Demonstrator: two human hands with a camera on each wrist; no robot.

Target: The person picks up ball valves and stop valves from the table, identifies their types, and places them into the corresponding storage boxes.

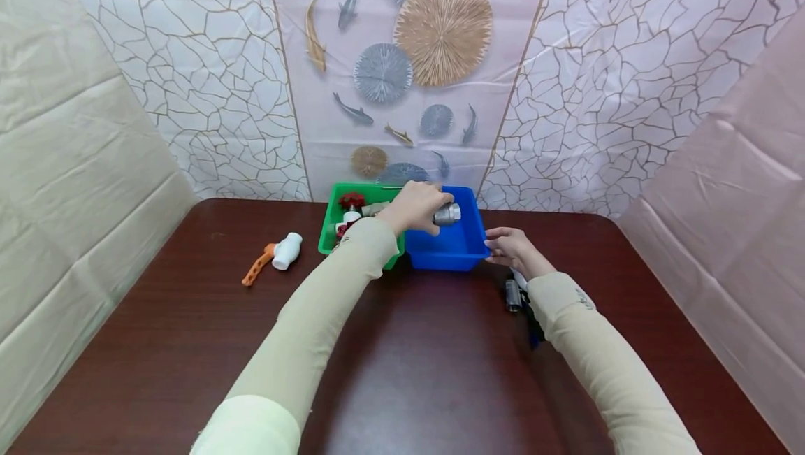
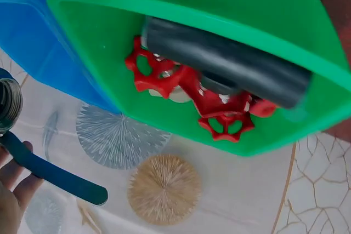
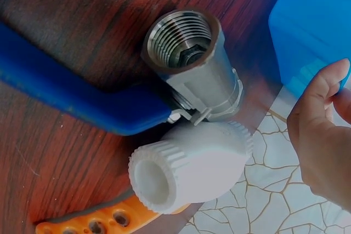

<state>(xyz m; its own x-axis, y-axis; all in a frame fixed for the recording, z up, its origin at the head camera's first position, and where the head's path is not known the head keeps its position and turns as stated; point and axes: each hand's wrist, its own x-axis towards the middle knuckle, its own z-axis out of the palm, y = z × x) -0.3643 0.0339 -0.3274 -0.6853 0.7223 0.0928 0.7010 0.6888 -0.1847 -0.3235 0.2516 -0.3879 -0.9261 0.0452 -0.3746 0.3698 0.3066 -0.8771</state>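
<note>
My left hand (image 1: 416, 207) grips a metal ball valve (image 1: 447, 214) over the left part of the blue bin (image 1: 448, 261). In the left wrist view the threaded end of this valve and its blue-green lever (image 2: 60, 177) show beside the fingers. Out at the bin's right side, my right hand (image 1: 512, 248) pinches the rim between thumb and fingers. The green bin (image 1: 323, 231) stands against the blue one, partly hidden by the left forearm. It contains valves with red wheel handles (image 2: 222, 127) and a dark grey pipe fitting (image 2: 219, 58).
Below the right wrist lie a steel ball valve (image 3: 205, 86) with a blue lever and a white plastic valve (image 3: 200, 163) with an orange handle. Another white valve (image 1: 287, 251) with an orange handle lies left of the bins. A patterned cloth (image 1: 402, 126) hangs behind the table.
</note>
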